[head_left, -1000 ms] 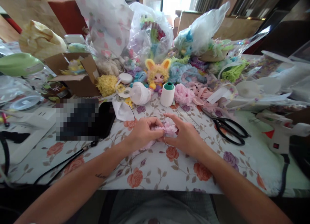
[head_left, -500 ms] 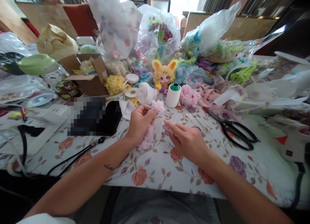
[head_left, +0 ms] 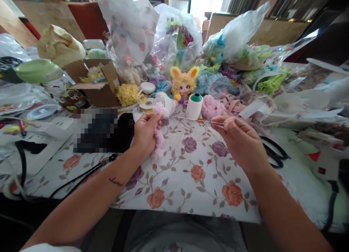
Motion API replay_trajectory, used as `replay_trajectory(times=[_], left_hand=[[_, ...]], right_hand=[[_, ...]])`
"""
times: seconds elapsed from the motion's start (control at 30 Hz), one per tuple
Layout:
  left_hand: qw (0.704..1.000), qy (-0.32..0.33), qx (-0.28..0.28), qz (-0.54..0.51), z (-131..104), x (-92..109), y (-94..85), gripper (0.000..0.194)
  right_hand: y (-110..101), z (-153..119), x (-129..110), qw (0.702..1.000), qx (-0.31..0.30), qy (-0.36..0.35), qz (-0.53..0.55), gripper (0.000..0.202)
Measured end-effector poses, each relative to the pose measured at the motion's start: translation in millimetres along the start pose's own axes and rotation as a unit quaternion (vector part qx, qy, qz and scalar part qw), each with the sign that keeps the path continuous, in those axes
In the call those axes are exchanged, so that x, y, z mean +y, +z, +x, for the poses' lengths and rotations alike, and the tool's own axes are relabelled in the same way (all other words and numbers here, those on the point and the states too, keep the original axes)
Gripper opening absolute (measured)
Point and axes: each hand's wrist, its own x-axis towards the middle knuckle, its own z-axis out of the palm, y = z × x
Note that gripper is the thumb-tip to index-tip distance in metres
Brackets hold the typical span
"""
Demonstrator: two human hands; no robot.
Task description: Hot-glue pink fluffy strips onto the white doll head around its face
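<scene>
Fluffy pink yarn (head_left: 159,137) is pinched in my left hand (head_left: 145,134), with one tuft above the fingers and a strip hanging below them. From it a thin white thread (head_left: 188,118) runs taut to my right hand (head_left: 240,141), whose fingers are closed on it. Behind the thread stands a white thread cone (head_left: 194,106) with a green top. A pink fluffy ball (head_left: 213,107) lies just right of the cone. Whether my right hand also holds a needle cannot be made out.
A yellow bunny-eared doll (head_left: 184,85) sits behind the cone. Black scissors (head_left: 274,152) and a glue gun (head_left: 321,150) lie at the right. On the left are a dark phone (head_left: 125,132), a cardboard box (head_left: 99,95) and a power strip (head_left: 54,135). Plastic bags line the back.
My right hand has moved right and up, drawing the thread out straight, and its fingers have closed. My left hand has shifted left with the pink yarn.
</scene>
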Motion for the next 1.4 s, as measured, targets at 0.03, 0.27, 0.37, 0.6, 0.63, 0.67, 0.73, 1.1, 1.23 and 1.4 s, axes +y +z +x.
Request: replay_trajectory(times=[0.03,0.27,0.37,0.6,0.63,0.67,0.73,1.1,1.23,1.4], left_hand=[[1.000,-0.003,0.002,-0.001,0.7,0.0,-0.2,0.019],[0.996,0.073,0.030,0.049,13.8,5.1,-5.2,0.016],[0.985,0.143,0.032,0.088,20.1,7.1,-8.8,0.015],[0.979,0.161,0.023,0.121,14.5,10.2,-7.4,0.014],[0.984,0.139,0.007,0.115,10.7,10.5,-5.3,0.014],[0.988,0.111,-0.014,0.108,6.1,10.7,-3.0,0.014],[0.992,0.051,-0.065,0.094,-4.7,10.8,1.7,0.014],[0.962,-0.062,-0.248,0.098,-39.2,6.1,7.1,0.016],[0.967,-0.016,-0.192,0.166,-32.6,5.4,7.0,0.018],[0.954,0.014,-0.190,0.233,-31.6,-3.0,4.1,0.022]], right_hand=[[-3.4,1.7,-3.4,0.999,-0.005,0.001,0.053,0.022],[-33.6,12.4,-6.8,0.988,0.124,0.048,0.085,0.032],[-40.7,14.2,1.2,0.987,0.149,0.062,-0.009,0.028],[-54.5,18.9,16.3,0.962,0.115,0.072,-0.237,0.026],[-59.5,19.9,16.2,0.934,0.135,0.049,-0.327,0.026],[-64.8,20.4,15.2,0.893,0.150,0.026,-0.423,0.026],[-73.5,20.0,10.6,0.791,0.173,-0.010,-0.587,0.026],[29.2,-5.7,16.7,0.987,-0.114,0.072,-0.082,0.028],[39.3,-15.9,23.3,0.936,-0.263,0.232,0.001,0.030],[27.6,-15.6,11.5,0.963,-0.248,0.090,-0.050,0.022]])
